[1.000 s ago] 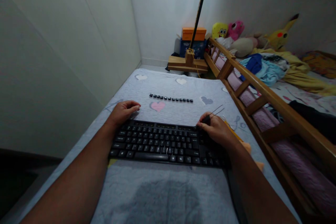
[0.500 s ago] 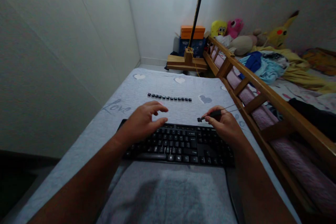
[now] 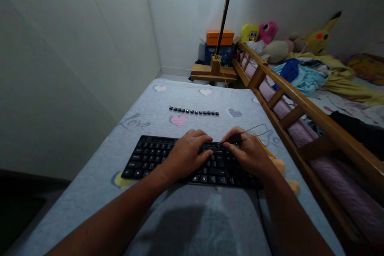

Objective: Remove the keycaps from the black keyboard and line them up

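A black keyboard (image 3: 150, 156) lies across the bed-like surface in front of me. My left hand (image 3: 189, 154) rests over its middle keys, thumb and fingers apart, with nothing in it. My right hand (image 3: 247, 150) is closed on a keycap puller (image 3: 236, 138), whose thin wire loop sticks out behind the hand to the right. The puller's front tip is down at the keyboard's upper row, right of my left fingertips. Whether a keycap is at that tip I cannot make out. Beyond the keyboard, several loose black keycaps (image 3: 192, 111) stand in a straight row.
The heart-patterned cover (image 3: 144, 100) lies under everything. An orange-yellow object (image 3: 279, 165) sits right of the keyboard, partly behind my right arm. A wooden bed rail (image 3: 288, 92) runs along the right. A lamp stand (image 3: 214, 70) stands at the back.
My left hand has moved right along the keyboard. My right hand has lowered the puller's tip, which held a small black piece, from above the keyboard's back edge onto its upper row.
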`<state>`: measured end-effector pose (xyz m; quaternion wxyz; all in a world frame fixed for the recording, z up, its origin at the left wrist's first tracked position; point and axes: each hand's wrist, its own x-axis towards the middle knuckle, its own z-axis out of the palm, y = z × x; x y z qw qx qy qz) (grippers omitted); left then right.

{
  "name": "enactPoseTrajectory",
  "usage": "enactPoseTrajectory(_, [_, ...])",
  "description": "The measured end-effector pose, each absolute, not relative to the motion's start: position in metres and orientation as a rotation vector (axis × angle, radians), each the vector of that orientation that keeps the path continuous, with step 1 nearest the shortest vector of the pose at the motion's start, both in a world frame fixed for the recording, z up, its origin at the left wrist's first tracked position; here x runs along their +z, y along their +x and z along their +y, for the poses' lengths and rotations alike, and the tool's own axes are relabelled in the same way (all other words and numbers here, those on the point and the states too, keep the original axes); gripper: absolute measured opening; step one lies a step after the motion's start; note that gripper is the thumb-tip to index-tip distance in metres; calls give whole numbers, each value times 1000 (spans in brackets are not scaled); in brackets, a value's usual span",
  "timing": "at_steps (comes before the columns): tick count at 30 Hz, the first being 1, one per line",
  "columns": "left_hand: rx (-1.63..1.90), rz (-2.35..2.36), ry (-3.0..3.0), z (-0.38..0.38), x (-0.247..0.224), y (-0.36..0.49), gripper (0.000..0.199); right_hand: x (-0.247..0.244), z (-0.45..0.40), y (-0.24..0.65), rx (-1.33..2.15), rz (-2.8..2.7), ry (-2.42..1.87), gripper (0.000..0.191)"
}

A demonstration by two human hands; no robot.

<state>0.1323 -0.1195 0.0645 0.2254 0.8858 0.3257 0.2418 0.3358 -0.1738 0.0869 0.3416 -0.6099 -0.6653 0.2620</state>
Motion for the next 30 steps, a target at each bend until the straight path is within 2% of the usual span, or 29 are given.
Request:
enactPoseTrajectory(20, [660, 988, 2416, -120, 60, 132, 7, 85, -178, 312, 597, -1796, -1582, 6])
enactPoseTrajectory(27, [717, 987, 2361, -120, 60, 130, 7, 78, -177, 319, 615, -1567, -1437, 14])
enactPoseTrajectory(30, [726, 979, 2344, -120, 60, 130, 7, 76, -176, 320, 622, -1635, -1415, 21])
